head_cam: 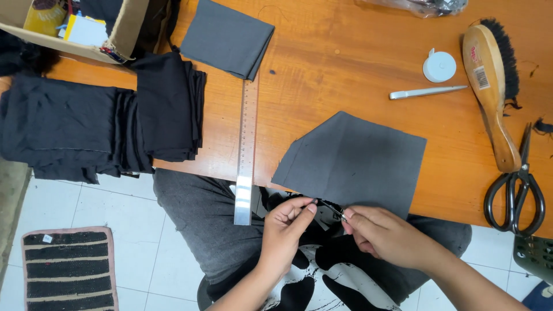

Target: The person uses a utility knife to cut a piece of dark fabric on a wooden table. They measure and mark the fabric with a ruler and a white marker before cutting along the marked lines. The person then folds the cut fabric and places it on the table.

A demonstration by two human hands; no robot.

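A grey fabric piece (354, 158) was laid on the orange worktop (345, 63), its near edge hanging just over the front rim. At that edge, the left hand (286, 222) was pinched shut on a small dark bit at the cloth's border, thumb and forefinger pressed together. The right hand (383, 230) was closed around a small metal tool (336, 211), whose tip was pointed at the same spot; what kind of tool could not be told. A clear ruler (246, 155) was seen just left of the cloth, overhanging the rim. Stacks of black cloth (103, 124) were piled further left. Black-handled scissors (516, 190), a wooden brush (489, 80) and a white tape measure (439, 66) were set to the right.
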